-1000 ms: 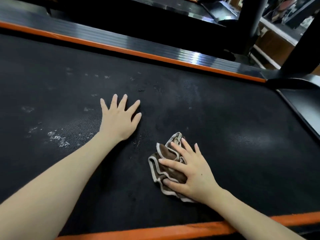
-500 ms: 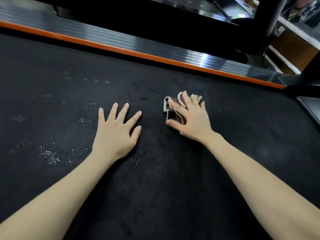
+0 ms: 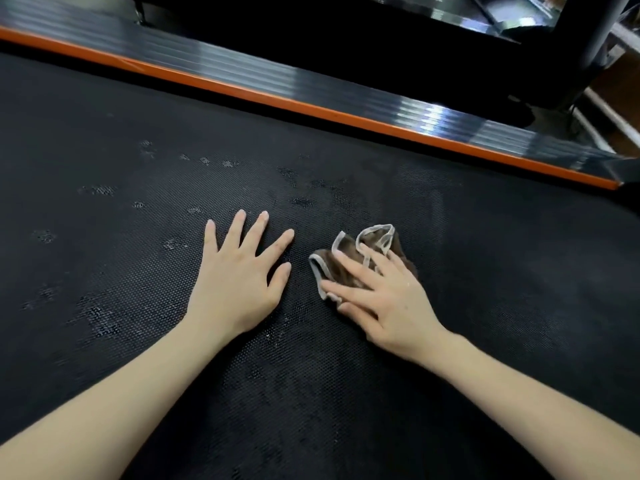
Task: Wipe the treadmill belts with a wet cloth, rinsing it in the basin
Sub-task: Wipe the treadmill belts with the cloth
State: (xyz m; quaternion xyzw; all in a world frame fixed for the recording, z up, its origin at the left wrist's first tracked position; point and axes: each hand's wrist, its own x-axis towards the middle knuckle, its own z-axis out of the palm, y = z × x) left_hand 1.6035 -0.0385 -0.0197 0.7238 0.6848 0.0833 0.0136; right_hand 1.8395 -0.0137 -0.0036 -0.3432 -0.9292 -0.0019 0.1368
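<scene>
two bare arms reach in from the near edge onto the belt (image 3: 485, 271). the left hand (image 3: 235, 289) lies flat on the belt. its fingers (image 3: 249, 233) are straight and spread, and it holds nothing. just beside it, the right hand (image 3: 388, 306) rests on the cloth (image 3: 349, 247). its fingers (image 3: 353, 271) are straight and a bit apart. they press the cloth down and do not curl round it. the cloth sits on the belt near the middle, bunched up under those fingers, with its pale edge poking out on the far side.

the cloth looks soft, light and floppy. if it is wet, it will likely cling to the bumpy belt and drag a little. i think a flat palm on top of the bunch is best for pushing it. to lift it, pinch the thick middle, as a corner would let it hang and drip.

past the hands, pale spots (image 3: 227, 163) dot the belt. farther off runs an orange strip (image 3: 311, 109), then a shiny rail (image 3: 277, 77). a dark post (image 3: 595, 26) stands at the far right. no basin is in view.
</scene>
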